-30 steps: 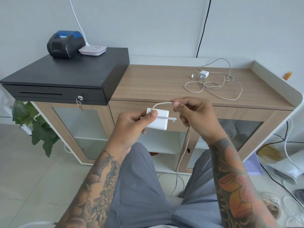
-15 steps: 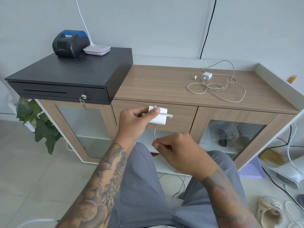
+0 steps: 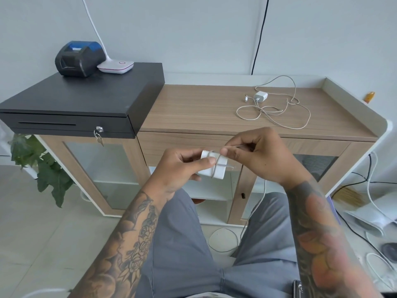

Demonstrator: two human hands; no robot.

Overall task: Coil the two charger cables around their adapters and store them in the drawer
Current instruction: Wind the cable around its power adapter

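The left hand (image 3: 180, 166) clamps the light, rigid adapter (image 3: 213, 166) while the right hand (image 3: 255, 153) pinches its limp cable (image 3: 256, 203), best guided close to the block.

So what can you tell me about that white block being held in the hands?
The white adapter is a small, smooth, plastic-looking block with rounded corners, held in the air in front of the wooden cabinet. The left hand grips it, thumb on top. A few turns of its pale cable cross its face; the right hand pinches the strand beside it.
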